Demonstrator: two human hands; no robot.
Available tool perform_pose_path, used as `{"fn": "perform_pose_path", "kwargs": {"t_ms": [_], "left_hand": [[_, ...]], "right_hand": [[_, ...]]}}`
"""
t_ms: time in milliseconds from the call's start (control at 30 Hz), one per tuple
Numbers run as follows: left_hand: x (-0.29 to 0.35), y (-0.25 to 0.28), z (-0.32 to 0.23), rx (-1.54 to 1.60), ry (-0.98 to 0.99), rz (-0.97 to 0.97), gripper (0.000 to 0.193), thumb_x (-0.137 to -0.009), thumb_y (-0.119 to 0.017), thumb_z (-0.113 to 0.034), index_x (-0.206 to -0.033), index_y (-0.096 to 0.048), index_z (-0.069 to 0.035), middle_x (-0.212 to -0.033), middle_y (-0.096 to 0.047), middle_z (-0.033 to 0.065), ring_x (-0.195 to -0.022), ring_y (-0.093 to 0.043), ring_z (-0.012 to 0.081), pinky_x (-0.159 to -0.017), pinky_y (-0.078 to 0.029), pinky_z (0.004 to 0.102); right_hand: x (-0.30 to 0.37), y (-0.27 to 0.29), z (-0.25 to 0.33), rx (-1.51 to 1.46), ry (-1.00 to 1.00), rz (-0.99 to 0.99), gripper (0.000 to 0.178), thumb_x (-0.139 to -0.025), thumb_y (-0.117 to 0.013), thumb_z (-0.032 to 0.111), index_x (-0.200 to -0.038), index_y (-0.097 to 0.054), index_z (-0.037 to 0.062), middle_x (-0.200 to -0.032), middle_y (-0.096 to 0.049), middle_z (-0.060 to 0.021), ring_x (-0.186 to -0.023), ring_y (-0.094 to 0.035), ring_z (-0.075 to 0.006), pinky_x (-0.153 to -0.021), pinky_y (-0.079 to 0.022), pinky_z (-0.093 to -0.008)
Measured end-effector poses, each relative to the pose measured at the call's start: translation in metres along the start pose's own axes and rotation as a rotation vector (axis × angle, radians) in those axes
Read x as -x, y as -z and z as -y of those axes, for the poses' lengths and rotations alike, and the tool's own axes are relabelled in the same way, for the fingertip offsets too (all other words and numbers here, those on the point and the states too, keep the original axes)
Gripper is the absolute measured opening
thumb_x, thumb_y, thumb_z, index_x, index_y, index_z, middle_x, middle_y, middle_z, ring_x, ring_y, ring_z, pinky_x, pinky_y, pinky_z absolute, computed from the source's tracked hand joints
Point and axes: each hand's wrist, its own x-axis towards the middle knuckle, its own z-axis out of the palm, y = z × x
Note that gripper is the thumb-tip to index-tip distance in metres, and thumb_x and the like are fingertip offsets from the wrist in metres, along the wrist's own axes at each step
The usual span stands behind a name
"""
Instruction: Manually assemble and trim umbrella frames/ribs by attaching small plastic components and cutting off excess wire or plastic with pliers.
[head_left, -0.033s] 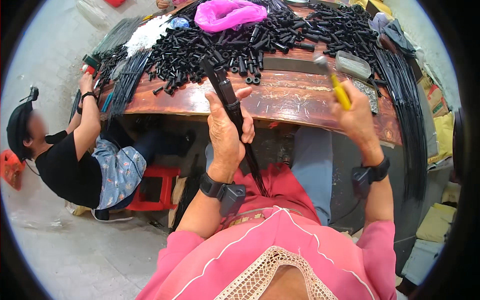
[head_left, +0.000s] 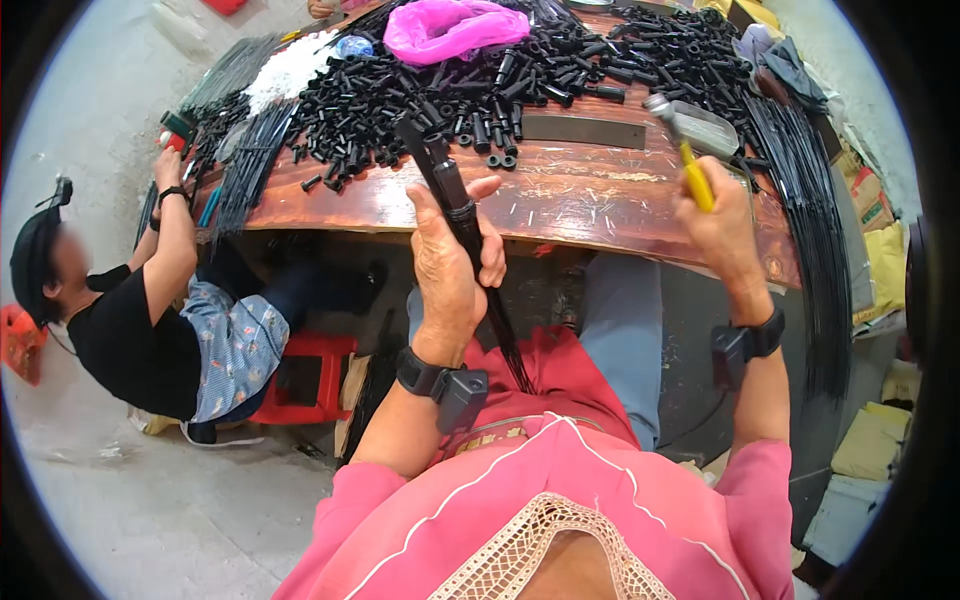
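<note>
My left hand (head_left: 448,265) is closed round a bundle of thin black rods (head_left: 503,335) with a black tube (head_left: 450,185) at its upper end. The bundle leans across my palm, its thin ends reaching down to my lap, and some fingertips stick out past it. In my right hand (head_left: 722,225) is a small hammer (head_left: 694,178) with a yellow handle and a metal head, gripped by the handle. The hammer is raised over the right side of the table, its head upward and apart from the bundle.
The wooden table (head_left: 400,205) carries a heap of black plastic tubes (head_left: 400,105), a flat dark metal bar (head_left: 585,131), a clear tray (head_left: 703,127) and a pink bag (head_left: 455,30). Long black rods (head_left: 805,220) overhang its right edge. A co-worker (head_left: 130,330) sits at left.
My right hand and the hammer have moved slightly to the right, the hammer head a little higher. My left hand still grips the bundle in nearly the same place.
</note>
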Motion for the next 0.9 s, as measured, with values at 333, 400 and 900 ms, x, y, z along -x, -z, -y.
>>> {"fn": "perform_pose_path", "kwargs": {"t_ms": [333,400,900], "left_hand": [[-0.005,0.003,0.003,-0.010,0.018,-0.007,0.089,-0.091,-0.023,-0.073,-0.114,-0.055,0.006,-0.048,-0.037,-0.0017,-0.036,-0.030,0.0094,-0.037,-0.028,0.0251],[-0.007,-0.001,0.005,-0.033,0.027,-0.001,0.092,-0.088,-0.025,-0.077,-0.112,-0.056,0.007,-0.047,-0.039,-0.0016,-0.036,-0.031,0.0088,-0.037,-0.028,0.0240],[-0.007,-0.003,0.007,-0.040,0.019,-0.024,0.089,-0.090,-0.027,-0.074,-0.109,-0.056,0.007,-0.047,-0.038,-0.0014,-0.037,-0.031,0.0090,-0.037,-0.028,0.0241]], "right_hand": [[-0.029,0.058,-0.111,0.328,-0.284,-0.126,0.016,-0.065,-0.065,0.009,-0.078,-0.060,0.0011,-0.065,-0.060,-0.0132,-0.063,-0.059,-0.0250,-0.061,-0.046,-0.0366],[-0.031,0.060,-0.118,0.443,-0.280,-0.091,0.014,-0.070,-0.059,0.007,-0.081,-0.061,-0.0007,-0.075,-0.063,-0.0217,-0.074,-0.062,-0.0370,-0.069,-0.048,-0.0445],[-0.038,0.035,-0.123,0.701,-0.151,0.015,0.013,-0.078,-0.058,0.006,-0.086,-0.060,-0.0043,-0.085,-0.065,-0.0287,-0.081,-0.064,-0.0459,-0.072,-0.050,-0.0518]]}}
